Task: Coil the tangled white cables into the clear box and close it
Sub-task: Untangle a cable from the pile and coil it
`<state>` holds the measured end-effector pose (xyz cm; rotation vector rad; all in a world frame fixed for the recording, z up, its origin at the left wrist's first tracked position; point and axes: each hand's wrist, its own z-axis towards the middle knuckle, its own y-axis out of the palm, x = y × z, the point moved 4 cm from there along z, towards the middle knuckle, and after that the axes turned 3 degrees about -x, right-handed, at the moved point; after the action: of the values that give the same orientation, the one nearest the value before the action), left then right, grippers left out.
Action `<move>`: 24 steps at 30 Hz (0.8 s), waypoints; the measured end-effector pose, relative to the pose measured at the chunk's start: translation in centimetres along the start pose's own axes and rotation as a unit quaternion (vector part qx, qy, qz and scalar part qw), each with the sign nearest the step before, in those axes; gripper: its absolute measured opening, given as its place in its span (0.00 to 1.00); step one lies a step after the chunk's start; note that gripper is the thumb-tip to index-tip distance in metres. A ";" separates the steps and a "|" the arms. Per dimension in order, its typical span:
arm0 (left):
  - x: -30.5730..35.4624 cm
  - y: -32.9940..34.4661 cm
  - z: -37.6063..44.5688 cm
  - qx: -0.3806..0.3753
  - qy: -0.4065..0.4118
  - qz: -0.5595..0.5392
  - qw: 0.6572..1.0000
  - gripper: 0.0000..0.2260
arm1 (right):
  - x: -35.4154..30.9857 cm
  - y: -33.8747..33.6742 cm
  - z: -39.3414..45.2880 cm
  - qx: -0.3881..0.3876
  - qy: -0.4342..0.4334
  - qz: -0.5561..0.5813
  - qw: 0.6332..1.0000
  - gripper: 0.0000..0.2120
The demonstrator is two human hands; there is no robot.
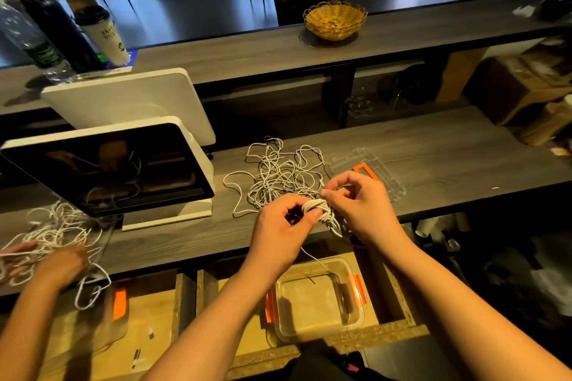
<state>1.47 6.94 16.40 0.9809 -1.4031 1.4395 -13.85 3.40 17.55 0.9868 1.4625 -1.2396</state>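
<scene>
The left hand (283, 219) pinched a small coil (315, 206) over the desk's (433, 151) near edge; the right hand (351, 201) pinched its strand. The cables (278, 173) (light, limp, springy) probably needed pinching across the loops; the box (318, 297) sat below.

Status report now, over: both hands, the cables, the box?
Left hand grips small white coil; right hand pinches its cable. Tangle waits on counter. Clear box open below, empty; lid apart. Nothing blocking.

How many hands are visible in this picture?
3. The left hand and the right hand hold a small coil of white cable at the centre; another person's hand is in a cable tangle at far left.
</scene>
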 end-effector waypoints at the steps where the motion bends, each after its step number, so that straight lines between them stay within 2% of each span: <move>1: 0.0 0.0 0.0 0.013 -0.003 -0.025 1.000 0.05 | -0.2 -0.1 -0.1 -0.003 -0.010 -0.006 1.000 0.02; 4: 0.2 -0.2 0.2 0.039 0.011 -0.049 0.998 0.06 | -0.5 -0.2 -0.2 -0.019 -0.021 -0.022 0.999 0.05; 7: 0.3 -0.1 0.4 0.032 0.012 -0.075 0.997 0.06 | -0.5 -0.4 0.0 -0.020 0.000 -0.001 1.000 0.09; 10: 0.2 -0.1 0.5 0.030 0.010 -0.089 0.996 0.06 | -0.4 -0.5 0.1 -0.020 0.004 -0.015 1.000 0.07; 15: -0.1 -0.1 0.5 0.041 0.006 -0.083 0.996 0.07 | -0.1 -0.5 0.4 -0.076 0.001 0.003 0.997 0.06; 22: -0.2 0.1 -0.2 0.042 0.004 -0.100 0.994 0.09 | -0.2 -0.6 0.3 -0.184 0.041 0.017 0.982 0.07; 24: -0.2 0.0 -0.1 0.037 -0.005 -0.112 0.993 0.08 | 0.0 -0.5 0.3 -0.184 0.057 0.046 0.980 0.08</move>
<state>1.56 7.00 16.19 1.1549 -1.2119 1.3285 -14.23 2.99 17.64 0.8705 1.6427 -0.8161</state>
